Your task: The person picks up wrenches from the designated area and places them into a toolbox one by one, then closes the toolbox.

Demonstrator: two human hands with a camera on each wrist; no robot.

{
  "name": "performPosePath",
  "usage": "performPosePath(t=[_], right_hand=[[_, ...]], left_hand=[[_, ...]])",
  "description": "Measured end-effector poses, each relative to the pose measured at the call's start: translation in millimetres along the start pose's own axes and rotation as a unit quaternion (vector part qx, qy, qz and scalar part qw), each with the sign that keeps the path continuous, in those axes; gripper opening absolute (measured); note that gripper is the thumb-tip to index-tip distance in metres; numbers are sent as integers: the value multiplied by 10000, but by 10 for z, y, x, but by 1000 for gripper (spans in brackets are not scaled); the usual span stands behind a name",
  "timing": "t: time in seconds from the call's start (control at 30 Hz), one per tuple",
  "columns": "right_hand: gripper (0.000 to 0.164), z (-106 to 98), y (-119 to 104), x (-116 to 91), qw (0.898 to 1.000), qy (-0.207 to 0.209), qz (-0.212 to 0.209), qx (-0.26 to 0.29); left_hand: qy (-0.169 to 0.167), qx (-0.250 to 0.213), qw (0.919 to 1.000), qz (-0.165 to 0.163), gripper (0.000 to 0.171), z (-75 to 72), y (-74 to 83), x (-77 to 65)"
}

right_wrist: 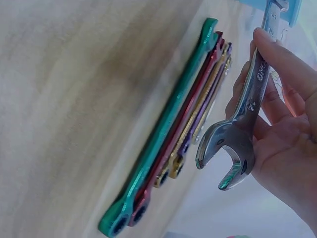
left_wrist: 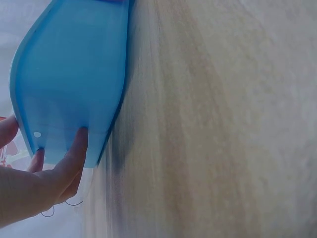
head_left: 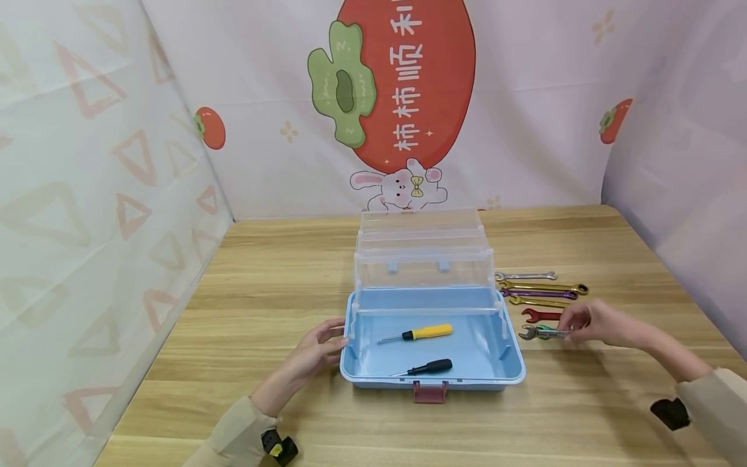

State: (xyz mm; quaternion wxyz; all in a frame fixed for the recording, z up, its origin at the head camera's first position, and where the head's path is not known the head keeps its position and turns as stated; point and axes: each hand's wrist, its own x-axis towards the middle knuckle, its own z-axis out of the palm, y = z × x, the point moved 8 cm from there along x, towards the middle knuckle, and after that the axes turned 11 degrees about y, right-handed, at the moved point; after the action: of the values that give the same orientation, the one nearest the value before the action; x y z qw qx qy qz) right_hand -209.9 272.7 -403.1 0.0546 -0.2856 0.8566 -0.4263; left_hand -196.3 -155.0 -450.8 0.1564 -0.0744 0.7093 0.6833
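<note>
My right hand [head_left: 591,323] pinches a silver open-end wrench [right_wrist: 253,89] between thumb and fingers, above the row of wrenches at the right of the table. One open jaw end of it points toward the camera in the right wrist view. My left hand [head_left: 318,350] holds the left side of a light blue toolbox [head_left: 345,370], thumb at the rim and fingertips on the outer wall [left_wrist: 74,64]. Inside the raised-lid toolbox lie a yellow-handled screwdriver [head_left: 432,331] and a black-handled screwdriver [head_left: 434,367]. Beneath the held wrench is a green wrench [right_wrist: 166,121].
A red wrench [head_left: 543,315], a purple wrench [head_left: 543,294], gold ones and a smaller silver wrench [head_left: 528,276] lie side by side right of the toolbox. Clear folding trays [head_left: 425,269] stand raised at its back. A printed cloth [head_left: 274,168] hangs behind the wooden table [head_left: 262,292].
</note>
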Motion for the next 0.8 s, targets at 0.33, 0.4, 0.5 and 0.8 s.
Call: performPosePath(t=[0.33, 0.4, 0.5, 0.8], right_hand=[[7, -157, -169, 127, 9991, 153, 218, -328], [7, -185, -191, 168, 9987, 170, 276, -403], [7, -212, -227, 231, 9986, 162, 278, -415], [8, -250, -387, 457, 9988, 219, 185, -401]], left_hand=[[17, 20, 10000, 10, 53, -5, -6, -6], [15, 4, 10000, 11, 54, -4, -4, -8], [5, 10, 10000, 36, 54, -1, -4, -10], [46, -21, 10000, 5, 54, -2, 0, -12]])
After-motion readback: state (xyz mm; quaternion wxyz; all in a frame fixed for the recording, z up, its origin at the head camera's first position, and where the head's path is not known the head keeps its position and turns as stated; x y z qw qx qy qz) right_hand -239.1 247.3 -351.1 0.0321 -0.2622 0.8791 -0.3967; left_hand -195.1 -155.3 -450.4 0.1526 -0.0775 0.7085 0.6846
